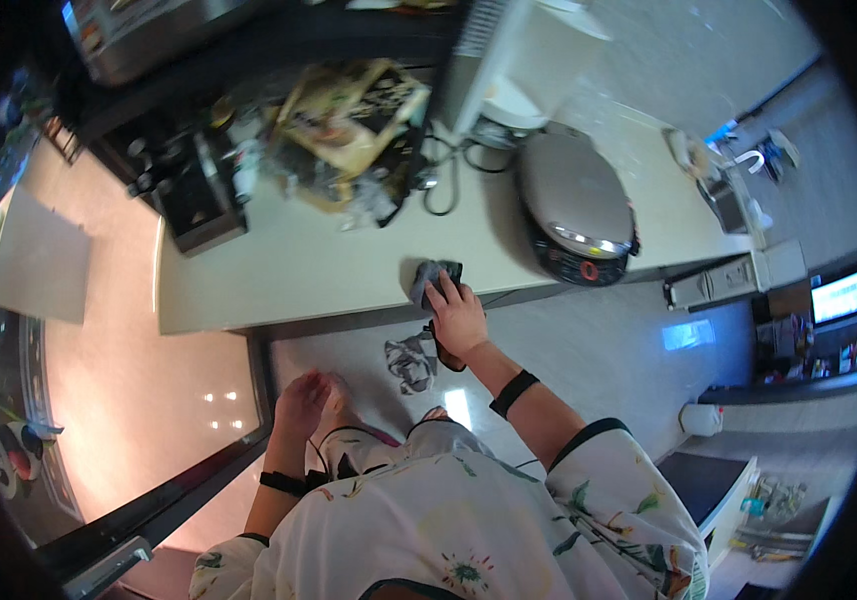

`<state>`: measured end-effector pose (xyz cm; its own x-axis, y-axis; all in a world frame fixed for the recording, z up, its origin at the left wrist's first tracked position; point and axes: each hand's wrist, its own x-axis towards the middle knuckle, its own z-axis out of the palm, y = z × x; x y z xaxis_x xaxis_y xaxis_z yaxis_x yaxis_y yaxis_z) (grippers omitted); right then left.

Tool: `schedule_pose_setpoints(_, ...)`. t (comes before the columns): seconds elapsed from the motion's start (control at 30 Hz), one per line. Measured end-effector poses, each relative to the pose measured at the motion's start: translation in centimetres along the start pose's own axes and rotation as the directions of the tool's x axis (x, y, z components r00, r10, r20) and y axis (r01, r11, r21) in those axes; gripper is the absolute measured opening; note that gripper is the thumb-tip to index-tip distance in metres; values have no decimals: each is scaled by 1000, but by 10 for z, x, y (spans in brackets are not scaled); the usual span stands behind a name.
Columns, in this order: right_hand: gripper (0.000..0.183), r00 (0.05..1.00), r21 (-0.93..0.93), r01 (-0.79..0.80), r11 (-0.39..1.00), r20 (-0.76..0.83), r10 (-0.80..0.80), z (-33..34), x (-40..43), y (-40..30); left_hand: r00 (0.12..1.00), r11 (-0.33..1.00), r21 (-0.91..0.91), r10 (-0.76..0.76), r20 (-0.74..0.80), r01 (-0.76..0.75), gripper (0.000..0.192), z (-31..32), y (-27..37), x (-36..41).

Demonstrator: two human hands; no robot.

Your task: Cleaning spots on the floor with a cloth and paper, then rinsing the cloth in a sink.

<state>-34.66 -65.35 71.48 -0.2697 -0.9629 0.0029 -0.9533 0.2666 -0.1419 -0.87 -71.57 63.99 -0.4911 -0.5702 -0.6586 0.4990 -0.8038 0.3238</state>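
A bunched grey cloth (426, 279) lies on the front edge of the pale countertop (308, 279), with my right hand (458, 315) on it, fingers bent over it. Something dark with a brown part hangs or lies below that hand; what it is cannot be told. My left hand (304, 397) hangs in front of my body, away from the counter, its fingers loosely curled and nothing visible in them. To the right of the cloth stands a grey-lidded electric cooking appliance (577, 199) with a dark control panel.
Behind the cloth are looped black cables (443, 184). Farther left stand packaged goods in plastic bags (346, 127) and a dark metal holder (196, 187). At the right end is a sink (728, 201). A patterned grey-and-white cloth (411, 363) lies on the floor near my feet.
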Motion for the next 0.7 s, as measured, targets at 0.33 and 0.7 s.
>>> schedule_pose_setpoints(0.33, 44, 796, 532, -538, 654, 63, 603, -4, -226, 203, 944, 894, 344, -326, 61, 286, 22, 168, -163, 2)
schedule_pose_setpoints(0.7, 43, 477, 693, -655, 303, 68, 876, -4, -365, 291, 778, 682, 648, -591, 213, 340, 30, 324, -305, 38)
